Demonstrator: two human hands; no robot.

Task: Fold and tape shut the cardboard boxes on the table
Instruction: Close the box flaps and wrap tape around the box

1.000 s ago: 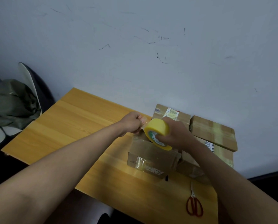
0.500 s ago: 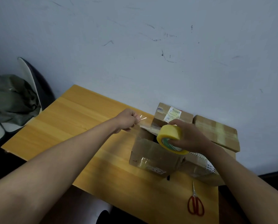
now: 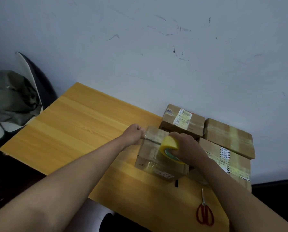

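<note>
While we tape: left hand pinches the tape end on the cardboard box.
Right hand: grips the yellow tape roll.
Next, we judge: run the roll along the seam.

Pale grey-blue painted wall marked with dark scuffs and scratches, yellow wood-grain desk pushed against it, white-and-black curved chair at left draped with crumpled olive-green cloth, dark floor below, dim even light

The right hand has brought the yellow roll of packing tape down onto the small brown cardboard box, while the left hand has lowered the tape's end to that box's far left edge.
</note>
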